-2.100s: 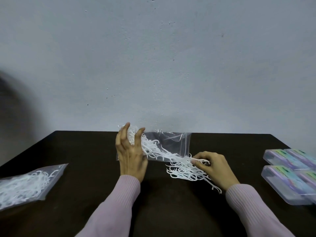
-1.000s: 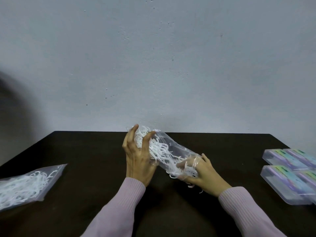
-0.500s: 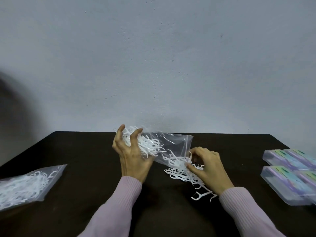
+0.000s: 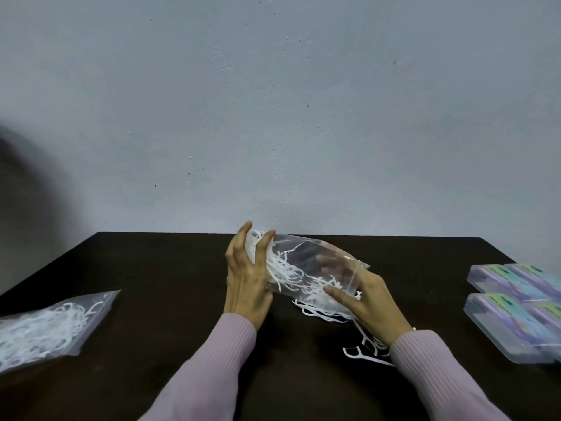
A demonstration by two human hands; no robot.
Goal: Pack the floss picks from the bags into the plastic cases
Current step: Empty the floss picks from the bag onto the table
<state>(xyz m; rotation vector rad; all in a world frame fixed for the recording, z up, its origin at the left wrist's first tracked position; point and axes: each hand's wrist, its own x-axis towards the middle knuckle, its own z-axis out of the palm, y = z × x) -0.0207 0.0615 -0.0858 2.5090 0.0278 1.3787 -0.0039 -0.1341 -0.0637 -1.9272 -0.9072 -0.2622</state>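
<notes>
The left hand (image 4: 247, 284) is gripping the far, closed end of a clear plastic bag (image 4: 306, 265), with its fingers curled around the bunch of white floss picks (image 4: 283, 273) that is sitting inside. The bag is being held above the dark table (image 4: 170, 268), near its middle, and it is tilting down to the right. The right hand (image 4: 364, 302) is reaching into the open mouth of the bag: its fingers are lying inside behind the plastic, and they are probably spread, but the blur is not letting me tell it for sure. The thumb is pressing on the picks at the opening.

Under the mouth, a small heap of loose picks (image 4: 326, 311) is lying on the table, and some more are lying near the right sleeve (image 4: 431, 369).

At the left edge a second bag (image 4: 51, 326) full of picks is lying flat. At the right edge four closed plastic cases (image 4: 513, 308) are lying together.
</notes>
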